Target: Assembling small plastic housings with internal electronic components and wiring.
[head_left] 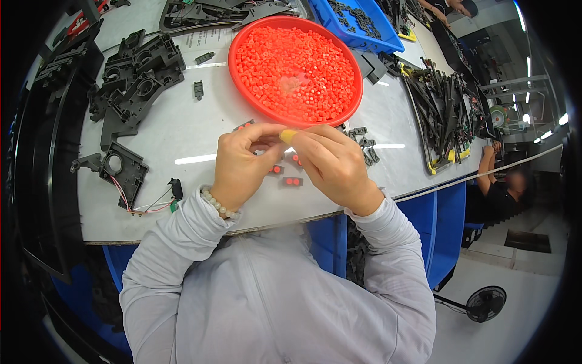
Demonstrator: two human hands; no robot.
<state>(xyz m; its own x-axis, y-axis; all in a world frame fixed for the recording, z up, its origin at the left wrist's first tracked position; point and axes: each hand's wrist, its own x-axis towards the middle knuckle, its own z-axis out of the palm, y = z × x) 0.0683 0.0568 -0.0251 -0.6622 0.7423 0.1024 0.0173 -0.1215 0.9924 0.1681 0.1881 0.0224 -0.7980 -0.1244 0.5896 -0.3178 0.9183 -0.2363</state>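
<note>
While both hands meet over the middle of the white worktop's near edge, the left hand (242, 162) and the right hand (332, 164) come together fingertip to fingertip, pinching between them something too small and too covered to make out. The right hand wears a yellow fingertip cover (288, 135) on the finger that points left toward the other hand, so the pinch runs roughly left to right, parallel to the near edge.

Just beneath and between the hands lie small dark plastic pieces with red caps fitted (293, 181), resting on the worktop nearer the right hand than the left. Straight beyond the fingertips, toward the far edge, sits the round red plastic tray heaped with tiny red caps (339, 115); its near rim almost touches the knuckles (either hand could reach it, the right perhaps a shade sooner). A few loose small dark grey plastic clips (365, 145) lie just right of the right hand.

Further left on the worktop are black moulded plastic housings (136, 76), and one black housing with red and white wires (124, 167) sits near the left corner.
</note>
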